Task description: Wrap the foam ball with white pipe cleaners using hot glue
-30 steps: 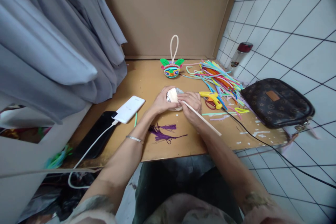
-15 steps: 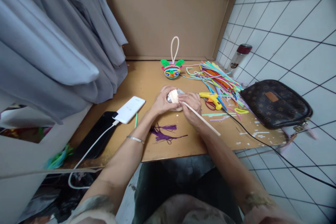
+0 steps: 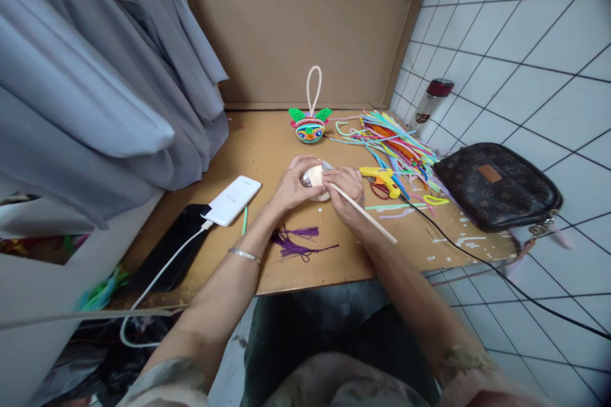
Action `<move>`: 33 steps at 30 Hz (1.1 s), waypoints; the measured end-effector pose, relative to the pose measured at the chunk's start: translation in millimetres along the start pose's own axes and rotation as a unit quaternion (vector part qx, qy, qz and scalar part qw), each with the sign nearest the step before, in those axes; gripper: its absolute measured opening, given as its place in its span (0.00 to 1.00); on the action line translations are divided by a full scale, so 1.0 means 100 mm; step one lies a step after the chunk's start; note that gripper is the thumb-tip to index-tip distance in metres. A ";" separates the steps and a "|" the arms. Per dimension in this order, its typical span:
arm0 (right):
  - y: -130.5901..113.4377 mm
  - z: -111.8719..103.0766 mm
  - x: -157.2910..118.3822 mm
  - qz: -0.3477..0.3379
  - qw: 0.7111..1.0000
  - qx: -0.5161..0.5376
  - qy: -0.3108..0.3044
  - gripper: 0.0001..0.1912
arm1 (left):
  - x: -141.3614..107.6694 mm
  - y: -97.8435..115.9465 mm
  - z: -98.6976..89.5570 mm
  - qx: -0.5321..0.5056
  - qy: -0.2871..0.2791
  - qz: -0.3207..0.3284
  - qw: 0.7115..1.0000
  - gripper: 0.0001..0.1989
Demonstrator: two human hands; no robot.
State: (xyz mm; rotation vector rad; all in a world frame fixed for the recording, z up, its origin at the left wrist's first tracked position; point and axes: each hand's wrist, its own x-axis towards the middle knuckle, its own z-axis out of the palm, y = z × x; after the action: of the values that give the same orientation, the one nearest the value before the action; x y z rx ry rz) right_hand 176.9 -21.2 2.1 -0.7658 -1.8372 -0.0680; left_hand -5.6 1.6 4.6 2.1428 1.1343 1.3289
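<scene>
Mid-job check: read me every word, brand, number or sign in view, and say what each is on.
None can be read for certain.
White rectangular power bank: faint grey marks, too small.
Clear bottle with dark red lid: label too small.
Dark brown patterned bag: tan patch and printed motifs, too blurred.
Yellow plastic glue gun: markings too blurred.
Round grey-and-cream piece: no text seen.

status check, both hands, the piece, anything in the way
Left hand gripping round piece. Right hand holding cream strip at it. Yellow glue gun close beside right hand.
</scene>
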 end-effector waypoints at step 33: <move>-0.02 0.02 -0.01 0.019 0.998 -0.032 0.050 0.05 | -0.08 0.20 0.13 0.196 0.005 0.026 0.980 0.30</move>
State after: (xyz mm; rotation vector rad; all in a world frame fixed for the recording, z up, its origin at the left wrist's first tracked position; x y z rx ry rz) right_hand 174.4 -22.1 1.2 -0.8267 -1.7311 -0.1383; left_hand 12.6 -15.6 6.7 2.4548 1.4536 1.2180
